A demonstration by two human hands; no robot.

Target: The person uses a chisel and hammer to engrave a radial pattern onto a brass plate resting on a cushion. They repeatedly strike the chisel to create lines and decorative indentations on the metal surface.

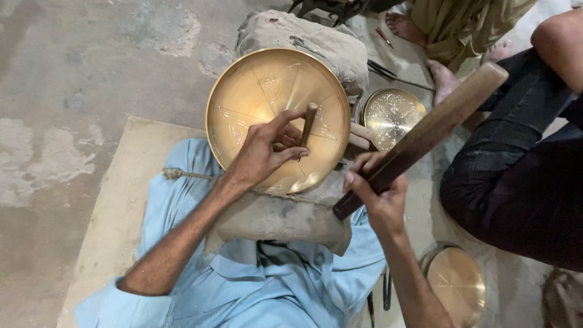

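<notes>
The brass plate (243,103) lies face up on a padded block (276,215) in the person's lap, where the left hand (264,152) pinches a punch (308,123) upright on it and the right hand (379,194), fingers wrapped tight, holds a wooden bat (425,136) raised above.

The round golden brass plate (267,103) bears a faint engraved star pattern. The long wooden stick (425,136) is dark brown. A smaller brass dish (393,115) shows a dense speckled design. The loose cotton clothing (273,285) is light blue; the concrete floor (79,67) is mottled grey.
</notes>
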